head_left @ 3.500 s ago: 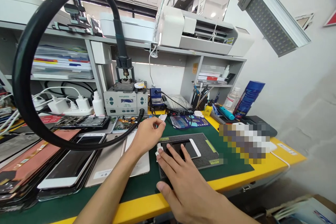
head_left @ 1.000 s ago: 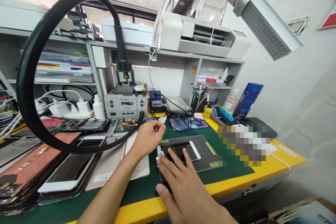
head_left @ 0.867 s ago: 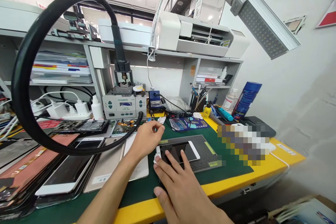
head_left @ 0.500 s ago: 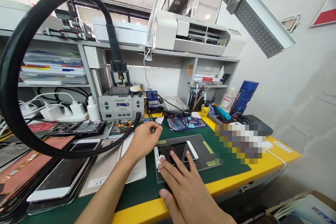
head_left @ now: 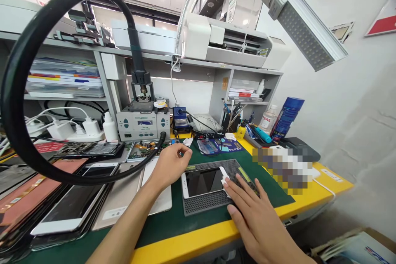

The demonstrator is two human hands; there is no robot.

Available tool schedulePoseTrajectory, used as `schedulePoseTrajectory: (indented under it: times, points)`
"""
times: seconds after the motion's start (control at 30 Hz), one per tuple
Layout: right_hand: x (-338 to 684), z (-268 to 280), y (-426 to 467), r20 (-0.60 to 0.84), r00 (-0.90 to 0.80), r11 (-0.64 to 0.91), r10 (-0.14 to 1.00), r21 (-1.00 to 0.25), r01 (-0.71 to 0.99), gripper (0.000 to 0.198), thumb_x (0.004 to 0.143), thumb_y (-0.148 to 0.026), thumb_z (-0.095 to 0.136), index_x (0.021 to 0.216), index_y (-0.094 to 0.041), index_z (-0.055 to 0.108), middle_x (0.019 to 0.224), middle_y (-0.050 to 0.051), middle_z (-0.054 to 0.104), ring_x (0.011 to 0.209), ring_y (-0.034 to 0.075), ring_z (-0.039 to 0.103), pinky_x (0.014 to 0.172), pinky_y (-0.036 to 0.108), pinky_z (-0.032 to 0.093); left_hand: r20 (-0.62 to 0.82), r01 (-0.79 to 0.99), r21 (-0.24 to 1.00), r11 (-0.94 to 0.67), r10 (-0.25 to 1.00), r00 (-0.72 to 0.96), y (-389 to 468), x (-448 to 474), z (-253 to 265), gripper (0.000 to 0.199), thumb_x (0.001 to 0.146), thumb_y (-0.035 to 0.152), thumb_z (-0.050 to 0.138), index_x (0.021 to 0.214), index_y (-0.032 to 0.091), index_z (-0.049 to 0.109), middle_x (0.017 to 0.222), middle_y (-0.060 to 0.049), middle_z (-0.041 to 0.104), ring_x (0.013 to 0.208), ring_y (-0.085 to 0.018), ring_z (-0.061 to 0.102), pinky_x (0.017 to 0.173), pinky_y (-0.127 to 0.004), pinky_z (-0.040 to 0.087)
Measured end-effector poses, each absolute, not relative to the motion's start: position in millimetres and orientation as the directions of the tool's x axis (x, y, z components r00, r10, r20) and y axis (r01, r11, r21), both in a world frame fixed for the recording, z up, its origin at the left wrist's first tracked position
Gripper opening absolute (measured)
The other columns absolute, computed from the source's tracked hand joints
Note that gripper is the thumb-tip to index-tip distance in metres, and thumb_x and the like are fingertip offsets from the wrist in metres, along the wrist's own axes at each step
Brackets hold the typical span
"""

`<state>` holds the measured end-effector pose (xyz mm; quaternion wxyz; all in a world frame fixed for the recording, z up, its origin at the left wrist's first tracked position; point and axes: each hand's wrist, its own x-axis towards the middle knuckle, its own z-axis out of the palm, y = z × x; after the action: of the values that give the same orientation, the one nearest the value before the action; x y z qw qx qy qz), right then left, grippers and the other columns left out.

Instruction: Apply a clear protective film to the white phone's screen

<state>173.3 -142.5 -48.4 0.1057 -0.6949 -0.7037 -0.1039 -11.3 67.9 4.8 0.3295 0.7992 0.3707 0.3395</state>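
"Head view, what have I got at centre?"

"White-framed phone [head_left: 204, 182], screen up, lying on a grey mesh pad [head_left: 201, 207], which sits on a green mat [head_left: 158, 227] over the yellow bench [head_left: 185, 244]."

"State of the hands?"

"Apart. Right hand [head_left: 255, 210]: fingers spread, fingertips on a white wipe [head_left: 224, 181] at the phone's right end. Left hand [head_left: 171, 164]: curled, thumb near forefinger, by the phone's far left corner. From my distant seat I can't tell whether it pinches anything."

"To the left?"

"I log a stack of phones [head_left: 71, 206], top one white-framed, a black hose [head_left: 93, 179] crossing before it."
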Motion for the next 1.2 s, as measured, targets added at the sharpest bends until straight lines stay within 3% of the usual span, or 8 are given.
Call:
schedulePoseTrajectory:
  times: [0.27,0.5,0.73,1.0,1.2]
  points:
    - [177,-42,-135,0.222,0.075,-0.065,0.972,-0.052,0.997,0.054,0.109,-0.044,0.031,0.158,-0.024,0.041,0.164,0.004,0.038,0.155,0.033,0.026,0.123,0.07,0.024,0.311,0.376,0.762,-0.527,0.807,0.501,69,-10,3,0.03,0.088,0.045,0.053,0.08,0.023,0.072,0.073,-0.002,0.071,0.068,-0.023,0.063,0.067,-0.033,0.045]
    - [183,-33,-112,0.172,0.086,-0.062,0.981,-0.138,0.988,0.057,0.11,-0.05,0.028,0.159,-0.024,0.04,0.166,0.004,0.034,0.156,0.031,0.024,0.125,0.066,0.021,0.332,0.375,0.751,-0.544,0.801,0.498,69,-10,3,0.03,0.089,0.044,0.053,0.081,0.022,0.072,0.074,-0.003,0.072,0.069,-0.024,0.065,0.069,-0.034,0.048]
    - [183,-27,-98,0.144,0.066,-0.045,0.987,-0.143,0.989,0.059,0.11,-0.052,0.025,0.16,-0.022,0.037,0.165,0.006,0.035,0.156,0.031,0.022,0.125,0.067,0.018,0.343,0.367,0.75,-0.551,0.797,0.496,69,-11,2,0.027,0.089,0.041,0.054,0.081,0.023,0.072,0.075,-0.002,0.073,0.069,-0.023,0.066,0.069,-0.032,0.048]
    - [151,-22,-97,0.108,-0.011,0.028,0.994,-0.153,0.988,0.066,0.108,-0.057,0.022,0.162,-0.02,0.032,0.168,0.003,0.029,0.158,0.033,0.017,0.126,0.069,0.011,0.356,0.35,0.753,-0.557,0.793,0.495,70,-10,1,0.026,0.09,0.04,0.054,0.082,0.022,0.071,0.078,-0.002,0.073,0.07,-0.023,0.066,0.069,-0.032,0.047]
    - [114,-16,-94,0.106,-0.134,0.157,0.985,-0.242,0.957,0.064,0.108,-0.058,0.023,0.161,-0.023,0.035,0.167,0.001,0.031,0.158,0.032,0.015,0.126,0.068,0.003,0.375,0.341,0.75,-0.567,0.789,0.487,71,-10,-1,0.026,0.088,0.039,0.054,0.081,0.022,0.072,0.079,-0.003,0.074,0.073,-0.023,0.067,0.072,-0.033,0.049]
